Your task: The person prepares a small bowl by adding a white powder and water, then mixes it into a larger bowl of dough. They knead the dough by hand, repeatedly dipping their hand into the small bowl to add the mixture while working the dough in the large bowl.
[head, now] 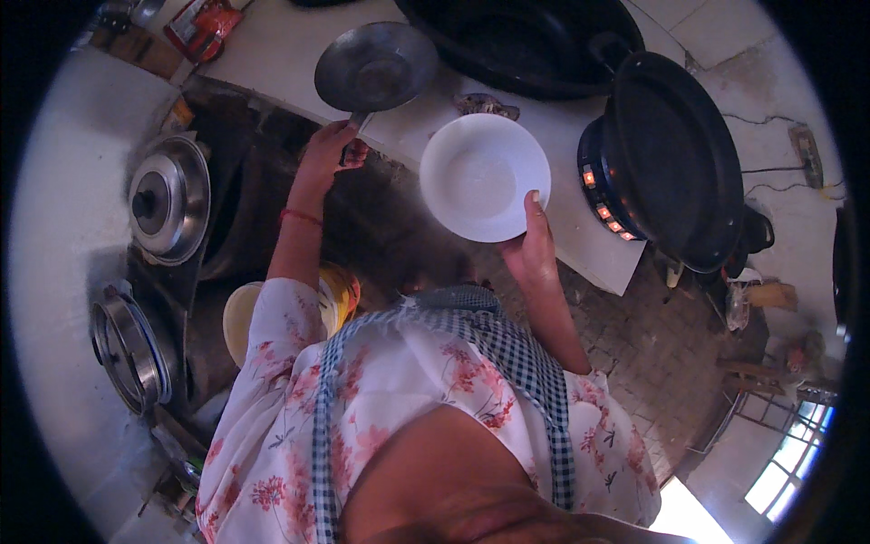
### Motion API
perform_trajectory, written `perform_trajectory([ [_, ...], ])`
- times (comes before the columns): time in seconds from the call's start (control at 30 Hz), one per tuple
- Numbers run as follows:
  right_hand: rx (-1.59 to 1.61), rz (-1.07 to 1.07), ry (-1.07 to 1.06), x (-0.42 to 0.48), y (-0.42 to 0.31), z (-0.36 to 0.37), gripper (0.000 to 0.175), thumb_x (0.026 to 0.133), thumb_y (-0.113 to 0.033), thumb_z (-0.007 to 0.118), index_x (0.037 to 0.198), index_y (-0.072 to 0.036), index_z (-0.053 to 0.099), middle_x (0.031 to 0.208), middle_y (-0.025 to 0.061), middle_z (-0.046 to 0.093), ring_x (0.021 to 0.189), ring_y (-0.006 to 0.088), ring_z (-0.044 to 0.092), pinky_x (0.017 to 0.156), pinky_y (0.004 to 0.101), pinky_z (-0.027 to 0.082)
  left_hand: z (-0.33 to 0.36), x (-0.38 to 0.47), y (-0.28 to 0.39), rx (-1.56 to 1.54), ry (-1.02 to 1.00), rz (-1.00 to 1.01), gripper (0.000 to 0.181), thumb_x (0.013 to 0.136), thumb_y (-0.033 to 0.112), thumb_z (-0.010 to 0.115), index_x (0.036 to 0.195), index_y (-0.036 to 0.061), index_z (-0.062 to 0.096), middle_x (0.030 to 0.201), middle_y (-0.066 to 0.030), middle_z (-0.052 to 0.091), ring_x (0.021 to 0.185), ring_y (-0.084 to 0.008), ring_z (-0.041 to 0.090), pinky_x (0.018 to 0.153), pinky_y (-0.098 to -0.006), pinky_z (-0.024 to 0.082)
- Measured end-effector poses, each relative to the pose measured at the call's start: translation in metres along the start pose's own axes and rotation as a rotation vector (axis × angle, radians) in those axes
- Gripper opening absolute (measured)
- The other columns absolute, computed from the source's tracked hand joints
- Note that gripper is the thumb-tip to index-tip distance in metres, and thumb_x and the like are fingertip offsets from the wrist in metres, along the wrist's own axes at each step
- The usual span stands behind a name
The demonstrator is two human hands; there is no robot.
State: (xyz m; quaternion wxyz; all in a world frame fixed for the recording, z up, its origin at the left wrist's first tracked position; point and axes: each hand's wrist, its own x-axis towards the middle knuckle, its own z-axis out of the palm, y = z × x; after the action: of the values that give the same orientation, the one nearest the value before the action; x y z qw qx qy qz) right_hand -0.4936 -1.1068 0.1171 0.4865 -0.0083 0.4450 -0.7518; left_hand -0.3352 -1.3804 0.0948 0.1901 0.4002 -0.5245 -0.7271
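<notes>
My left hand (pixel 332 146) grips the handle of a small dark metal pan (pixel 376 68), which is over the edge of the white counter (pixel 272 51). I see the pan's inner side, and nothing shows in it. My right hand (pixel 535 248) holds a white bowl (pixel 476 180) by its near right rim, thumb over the edge and the fingers mostly hidden underneath. No contents can be made out in the bowl. It is in front of the counter edge, beside a crumpled cloth (pixel 486 105).
A large black pan (pixel 523 41) sits at the back. To the right, a wide black pan (pixel 673 163) is tilted over a round appliance with lit panels (pixel 605 211). Lidded metal pots (pixel 177 197) stand at the left, near a pale bucket (pixel 241 319). Cables run along the right wall.
</notes>
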Motion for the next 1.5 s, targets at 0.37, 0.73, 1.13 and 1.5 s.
perform_trajectory([
  [0.37, 0.01, -0.063, 0.057, 0.0, -0.004, 0.009, 0.057, 0.092, -0.04, 0.045, 0.128, 0.003, 0.036, 0.123, 0.0146, 0.048, 0.113, 0.0245, 0.048, 0.095, 0.0385, 0.038, 0.006, 0.008, 0.0, -0.034, 0.02, -0.151, 0.012, 0.083, 0.017, 0.056, 0.086, 0.0085, 0.049, 0.056, 0.0024, 0.039, 0.043, -0.0074, 0.037, 0.038, -0.0252, 0.032],
  [0.73, 0.009, 0.002, 0.027, 0.013, 0.004, 0.015, 0.054, 0.093, -0.037, 0.045, 0.131, -0.001, 0.032, 0.127, 0.0126, 0.045, 0.116, 0.0256, 0.046, 0.097, 0.0413, 0.038, -0.001, -0.082, 0.061, 0.057, 0.031, 0.006, 0.015, 0.083, 0.013, 0.053, 0.095, 0.0038, 0.052, 0.06, 0.0007, 0.045, 0.046, -0.0079, 0.041, 0.04, -0.0244, 0.036],
  [1.13, -0.016, 0.056, -0.051, 0.018, 0.01, 0.026, 0.058, 0.091, -0.041, 0.047, 0.132, -0.003, 0.031, 0.128, 0.0123, 0.045, 0.117, 0.0265, 0.046, 0.097, 0.0431, 0.039, 0.014, -0.125, 0.086, 0.189, -0.004, 0.095, 0.021, 0.081, 0.008, 0.054, 0.101, 0.0006, 0.052, 0.065, -0.001, 0.048, 0.044, -0.0061, 0.042, 0.037, -0.0202, 0.036],
  [1.5, 0.001, 0.011, -0.075, 0.017, 0.007, 0.03, 0.055, 0.092, -0.038, 0.045, 0.132, -0.003, 0.031, 0.126, 0.013, 0.045, 0.116, 0.0262, 0.046, 0.097, 0.043, 0.04, 0.03, -0.131, 0.092, 0.301, 0.011, 0.18, 0.024, 0.082, 0.008, 0.055, 0.104, -0.0002, 0.051, 0.064, 0.001, 0.047, 0.043, -0.0054, 0.043, 0.038, -0.0199, 0.034],
])
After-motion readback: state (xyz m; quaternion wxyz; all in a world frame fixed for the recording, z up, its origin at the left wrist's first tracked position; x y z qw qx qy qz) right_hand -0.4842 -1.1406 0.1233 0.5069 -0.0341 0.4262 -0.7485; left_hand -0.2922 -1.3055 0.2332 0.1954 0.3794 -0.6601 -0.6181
